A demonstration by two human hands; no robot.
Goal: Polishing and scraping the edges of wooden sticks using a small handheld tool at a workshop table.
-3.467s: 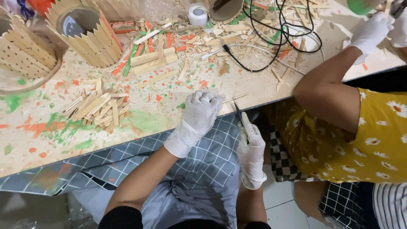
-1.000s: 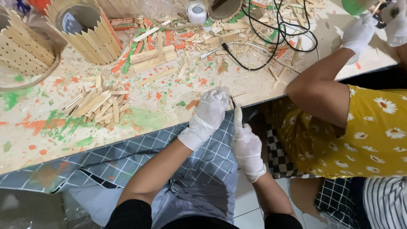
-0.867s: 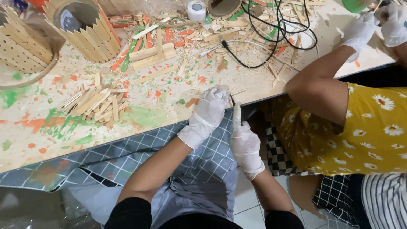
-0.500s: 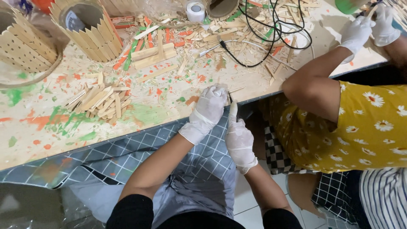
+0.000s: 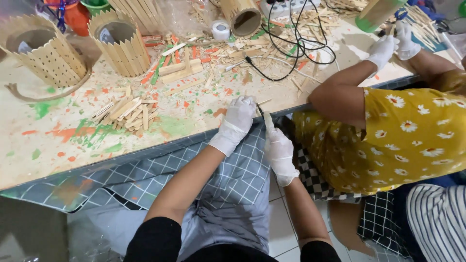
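Both my hands wear white gloves at the near edge of the paint-stained table (image 5: 58, 155). My left hand (image 5: 239, 115) rests on the edge with its fingers closed on a thin wooden stick (image 5: 264, 102). Just below the edge, my right hand (image 5: 279, 149) grips a slim cutting tool (image 5: 266, 118) with a pale handle. Its dark tip points up at the stick beside my left fingers. How the stick is pinched is hidden by the glove.
A pile of short wooden sticks (image 5: 127, 110) lies left of my hands. Stick-clad round containers (image 5: 120, 42) stand at the back, with a tape roll (image 5: 221, 30) and black cables (image 5: 296, 34). A co-worker in a yellow flowered top (image 5: 388, 140) works at the right with gloved hands (image 5: 391, 46).
My right hand has risen from below the table edge up to my left hand, bringing the tool's tip to the stick. My left hand shifted slightly right along the edge.
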